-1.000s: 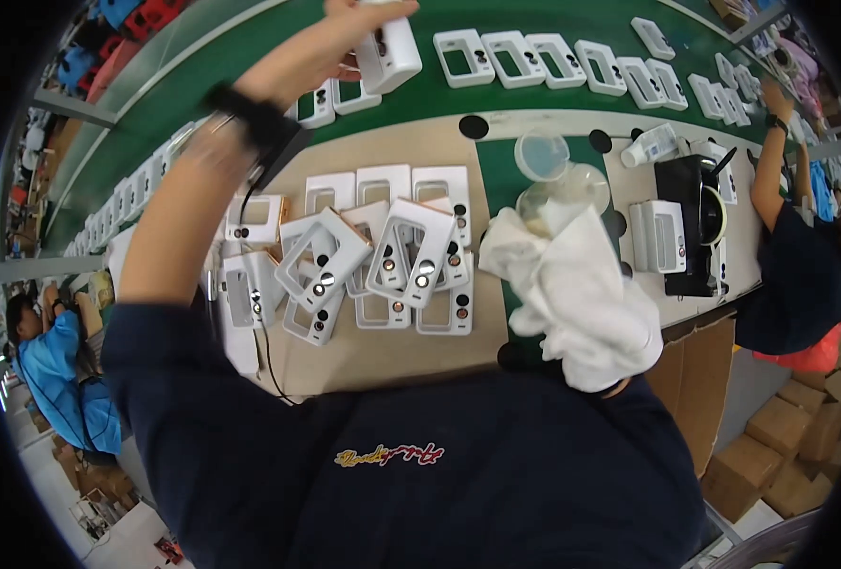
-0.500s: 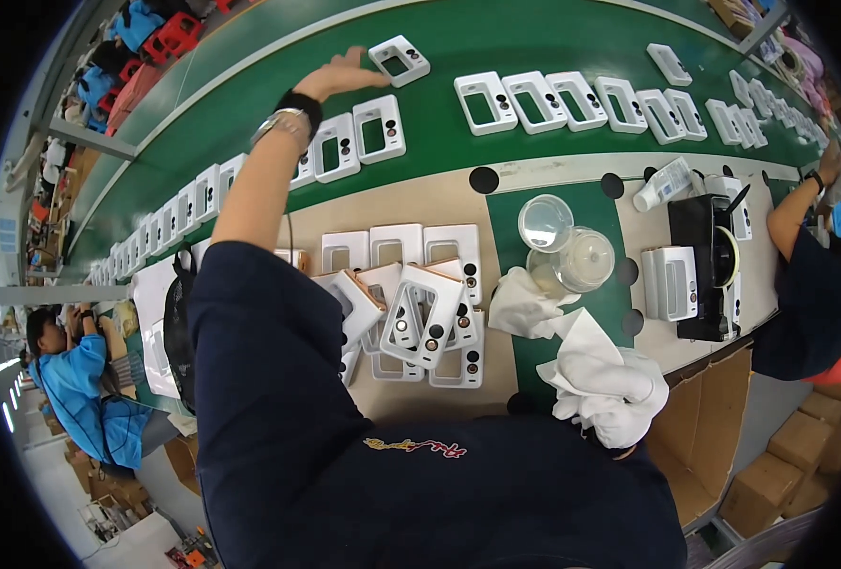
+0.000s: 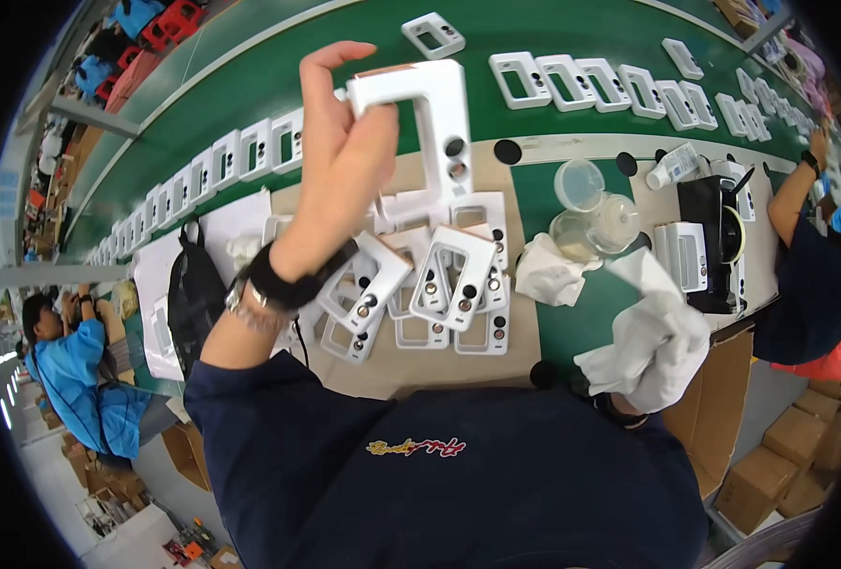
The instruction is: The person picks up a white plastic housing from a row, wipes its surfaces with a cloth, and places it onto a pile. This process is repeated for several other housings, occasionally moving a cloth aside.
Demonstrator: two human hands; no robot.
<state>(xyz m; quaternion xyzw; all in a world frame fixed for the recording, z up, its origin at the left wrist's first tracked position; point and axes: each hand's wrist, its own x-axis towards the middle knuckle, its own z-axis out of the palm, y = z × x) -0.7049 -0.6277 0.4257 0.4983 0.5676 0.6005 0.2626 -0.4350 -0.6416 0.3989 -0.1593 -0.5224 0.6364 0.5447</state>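
Observation:
My left hand (image 3: 340, 175) grips a white plastic housing (image 3: 451, 119), a frame with a large rectangular opening and two round dark spots. Its thumb is at the opening's edge and the index finger sticks up above the frame. The housing is raised over a pile of similar white housings (image 3: 458, 275) on the brown work surface. Lower right, my right hand (image 3: 665, 365) looks white-gloved and is closed on a crumpled white cloth (image 3: 646, 294); its fingers are partly hidden by the folds. A second white cloth (image 3: 548, 272) lies nearby.
Rows of white housings (image 3: 520, 81) line the green belt (image 3: 345, 33) ahead. Right of the pile are a clear plastic jar (image 3: 613, 226), a white bottle (image 3: 672, 166) and a black tape dispenser (image 3: 705, 247). A black bag (image 3: 198, 294) is at left. Co-workers sit either side.
My left hand was stretched out over the belt; it has come back toward me and now holds a housing. My right hand has moved slightly up and right with the cloth.

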